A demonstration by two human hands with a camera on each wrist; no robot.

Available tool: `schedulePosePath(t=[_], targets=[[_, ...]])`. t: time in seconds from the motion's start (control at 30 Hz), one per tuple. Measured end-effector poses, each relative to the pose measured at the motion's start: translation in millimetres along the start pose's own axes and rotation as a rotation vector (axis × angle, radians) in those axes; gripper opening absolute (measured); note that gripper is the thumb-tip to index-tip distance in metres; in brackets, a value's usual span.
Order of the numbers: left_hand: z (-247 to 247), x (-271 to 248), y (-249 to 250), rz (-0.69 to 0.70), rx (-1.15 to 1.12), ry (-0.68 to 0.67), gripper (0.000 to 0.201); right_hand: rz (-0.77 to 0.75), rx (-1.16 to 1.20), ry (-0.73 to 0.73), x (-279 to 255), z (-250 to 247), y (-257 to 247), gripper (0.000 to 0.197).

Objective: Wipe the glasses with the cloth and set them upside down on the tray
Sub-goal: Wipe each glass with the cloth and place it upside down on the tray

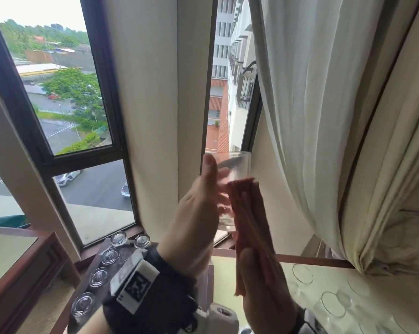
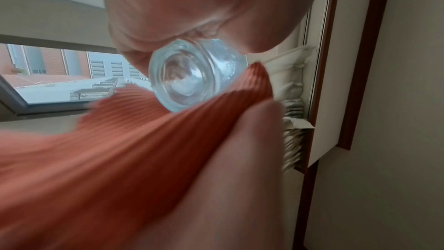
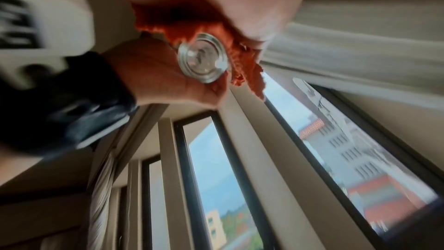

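My left hand (image 1: 199,206) holds a clear glass (image 1: 233,169) raised in front of the window, fingers curled round its side. My right hand (image 1: 264,292) grips a folded pink-orange ribbed cloth (image 1: 249,220) and presses it against the glass's right side. The left wrist view shows the glass's thick base (image 2: 192,79) between the left hand (image 2: 192,3) and the cloth (image 2: 120,140). In the right wrist view the cloth (image 3: 192,20) wraps part of the glass (image 3: 204,58). Several glasses (image 1: 99,277) stand upside down on the dark tray (image 1: 90,261) at lower left.
Several upright glasses (image 1: 333,307) stand on the pale tabletop at lower right. A cream curtain (image 1: 324,116) hangs at right, close to the raised glass. The window frame (image 1: 107,92) and sill lie behind. A wooden-edged table (image 1: 18,261) sits at far left.
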State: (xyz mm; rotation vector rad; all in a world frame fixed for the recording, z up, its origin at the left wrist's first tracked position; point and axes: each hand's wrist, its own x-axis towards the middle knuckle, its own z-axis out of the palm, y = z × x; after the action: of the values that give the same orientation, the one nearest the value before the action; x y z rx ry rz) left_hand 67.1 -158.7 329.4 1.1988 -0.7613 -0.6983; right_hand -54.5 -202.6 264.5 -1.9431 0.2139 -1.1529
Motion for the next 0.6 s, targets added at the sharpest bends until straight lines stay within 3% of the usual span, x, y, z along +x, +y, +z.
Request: schedulePosePath(t=[0.07,0.1,0.17,0.23,0.37,0.47,0.53,0.6], targets=[[-6,2,3,0.039,-0.014,0.038,0.074,0.307,0.166,0.002,-11,6,-1,0.074],[-5,-1,6,0.045,0.011,0.014,0.07,0.367,0.22,0.044,-10,6,-1,0.072],[0,-11,1,0.014,0.044,-0.068,0.068,0.328,0.249,0.136,3,2,-3,0.065],[6,-20,-7,0.001,0.061,-0.092,0.065,0.258,0.276,0.171,23,-4,-7,0.078],[13,-21,-17,-0.021,0.066,-0.025,0.073,0.059,0.157,0.119,40,-9,-19,0.053],[6,-9,-9,-0.095,0.014,0.022,0.087,-0.147,-0.023,0.024,24,0,-16,0.049],[-1,-3,1,-0.068,-0.002,0.054,0.086,-0.146,-0.085,0.015,1,7,-2,0.045],[-4,-3,6,-0.033,-0.018,0.064,0.073,0.015,0.008,0.081,-16,12,5,0.05]])
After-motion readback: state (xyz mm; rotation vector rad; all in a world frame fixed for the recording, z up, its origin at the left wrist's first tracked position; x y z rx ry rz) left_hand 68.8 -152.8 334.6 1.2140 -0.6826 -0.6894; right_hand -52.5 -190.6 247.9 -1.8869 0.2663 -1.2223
